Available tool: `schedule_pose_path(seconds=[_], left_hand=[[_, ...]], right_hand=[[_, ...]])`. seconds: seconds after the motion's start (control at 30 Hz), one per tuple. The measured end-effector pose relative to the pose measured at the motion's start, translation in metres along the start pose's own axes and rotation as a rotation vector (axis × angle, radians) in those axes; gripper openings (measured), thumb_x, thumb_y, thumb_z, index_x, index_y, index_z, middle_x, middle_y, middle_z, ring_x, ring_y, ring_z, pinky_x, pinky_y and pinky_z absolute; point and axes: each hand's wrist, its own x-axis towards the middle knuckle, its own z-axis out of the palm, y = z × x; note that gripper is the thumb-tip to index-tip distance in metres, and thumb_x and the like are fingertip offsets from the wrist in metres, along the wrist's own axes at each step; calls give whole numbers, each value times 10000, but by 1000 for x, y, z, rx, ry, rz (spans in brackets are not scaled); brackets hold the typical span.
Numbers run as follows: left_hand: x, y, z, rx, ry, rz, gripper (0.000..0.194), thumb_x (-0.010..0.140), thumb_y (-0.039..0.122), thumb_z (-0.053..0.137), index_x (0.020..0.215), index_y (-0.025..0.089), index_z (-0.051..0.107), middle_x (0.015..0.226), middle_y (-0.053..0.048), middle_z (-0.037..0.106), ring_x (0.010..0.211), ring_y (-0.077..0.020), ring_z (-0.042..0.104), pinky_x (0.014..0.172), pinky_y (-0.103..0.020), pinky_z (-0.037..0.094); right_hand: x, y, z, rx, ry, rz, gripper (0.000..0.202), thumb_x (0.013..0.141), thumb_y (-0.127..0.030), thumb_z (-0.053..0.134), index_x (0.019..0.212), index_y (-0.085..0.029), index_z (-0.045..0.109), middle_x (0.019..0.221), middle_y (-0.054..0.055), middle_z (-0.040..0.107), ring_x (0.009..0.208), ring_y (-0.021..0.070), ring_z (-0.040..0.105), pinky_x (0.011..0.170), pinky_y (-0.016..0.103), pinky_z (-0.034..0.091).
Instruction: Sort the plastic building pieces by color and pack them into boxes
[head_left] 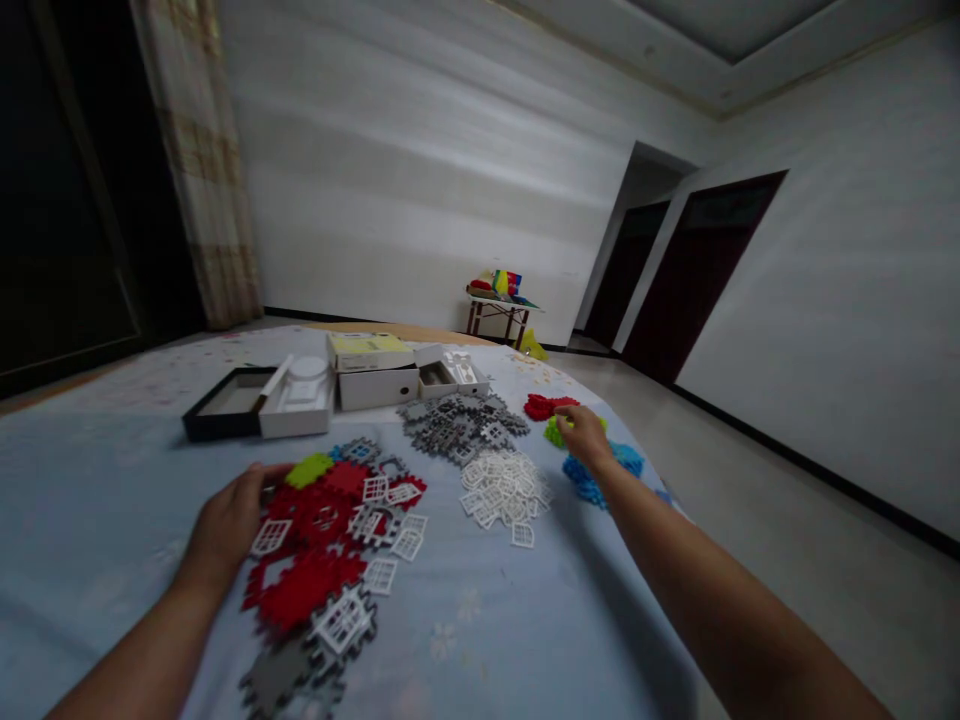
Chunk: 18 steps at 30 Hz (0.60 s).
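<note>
Surface (480, 620): pale blue, faint white floral print. Mixed heap (307, 520): mostly red, plus lime green, grey, white, some blue. Window pieces (506, 485): white. Gear-edged pile (459, 425): grey. Open tray (232, 400): black outside, light inside. Doors (701, 270): dark red-brown.

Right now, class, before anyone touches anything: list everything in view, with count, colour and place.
Mixed pieces: many, mostly red, front left
Grey pieces: pile, centre
Window frames: pile, white, before the grey
Red, green, blue piles: one each, right
Black box: one, left
White and yellow-topped boxes: several, behind the pieces
Cloth: one, pale blue, underneath
Side table: one, brown legs, coloured items on top, by the wall
Yellow item: one, beside it
Curtain: one, patterned beige, left
Doors: two, dark red, right
Walls, ceiling, floor: pale, around
Left grip: one, by the mixed pieces
Right grip: one, over the green pile
</note>
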Motion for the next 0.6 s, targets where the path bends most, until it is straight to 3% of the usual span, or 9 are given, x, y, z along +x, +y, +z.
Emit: schedule_pose_path(seconds=[0.13, 0.27, 0.43, 0.6], left_hand=[[-2, -1, 2, -34, 33, 1, 513, 772, 466, 270, 884, 148, 657, 892, -71, 714, 884, -216, 641, 862, -345, 471], [-3, 0, 3, -109, 64, -13, 503, 744, 491, 301, 835, 158, 668, 901, -81, 712, 874, -222, 645, 859, -348, 474], [-2, -3, 5, -179, 79, 10, 518, 733, 526, 316, 802, 155, 672, 905, -95, 710, 904, -231, 637, 876, -356, 463], [-3, -9, 6, -203, 75, 21, 536, 752, 540, 314, 845, 151, 670, 898, -98, 709, 887, -232, 640, 846, -362, 475]], right_hand=[[-16, -73, 33, 202, -117, -282, 239, 772, -207, 515, 952, -189, 672, 976, 73, 646, 905, 186, 580, 852, 310, 416], [-34, -145, 62, 309, -272, -478, 257, 755, -189, 549, 983, -182, 666, 995, 74, 642, 940, 197, 572, 881, 324, 410], [-45, -218, 98, 307, -442, -590, 309, 780, -180, 520, 1066, -172, 636, 1112, 91, 620, 1074, 218, 525, 959, 351, 360], [-44, -265, 132, 297, -563, -644, 420, 691, -116, 559, 1088, -233, 629, 1118, 45, 631, 1089, 212, 527, 930, 332, 392]])
